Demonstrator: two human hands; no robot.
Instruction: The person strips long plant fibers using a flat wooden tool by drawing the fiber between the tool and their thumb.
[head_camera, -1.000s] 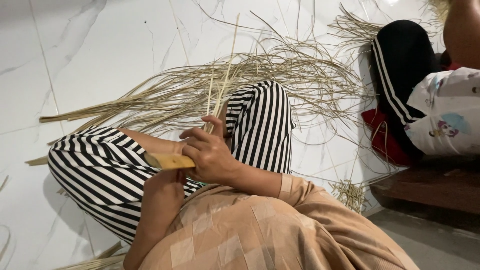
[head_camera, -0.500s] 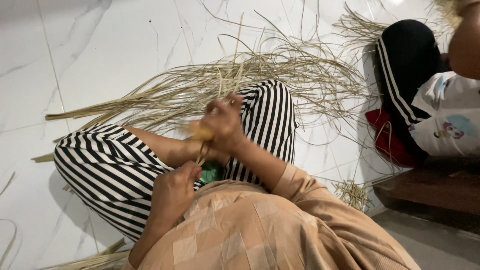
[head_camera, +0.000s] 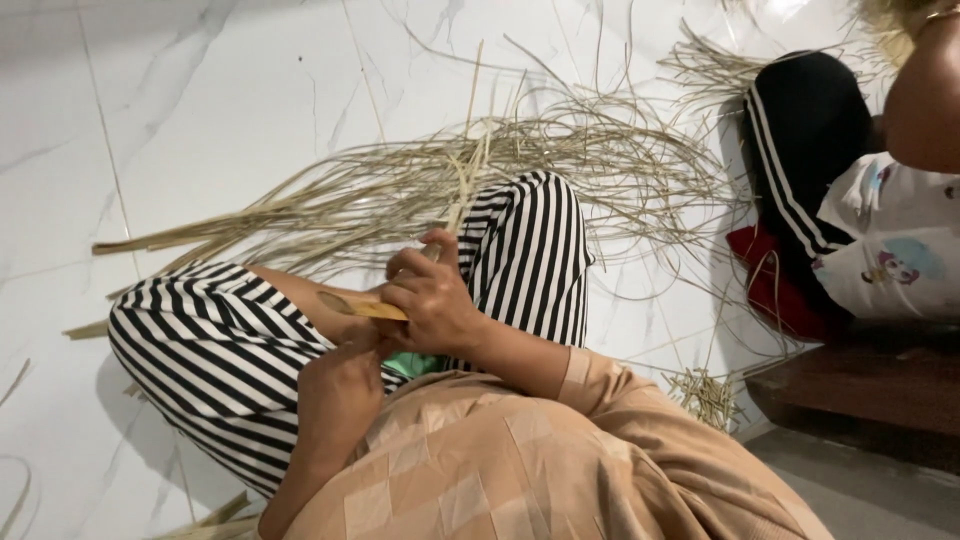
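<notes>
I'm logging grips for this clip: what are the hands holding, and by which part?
The right hand pinches thin straw strips near their lower ends. A flat tan strip lies between the two hands; the left hand grips its near end.

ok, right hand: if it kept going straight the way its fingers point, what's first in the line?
The right hand points up and away, along the strips it pinches. First likely the pile of dry reed strips on the white floor, though depth is unclear.
</notes>
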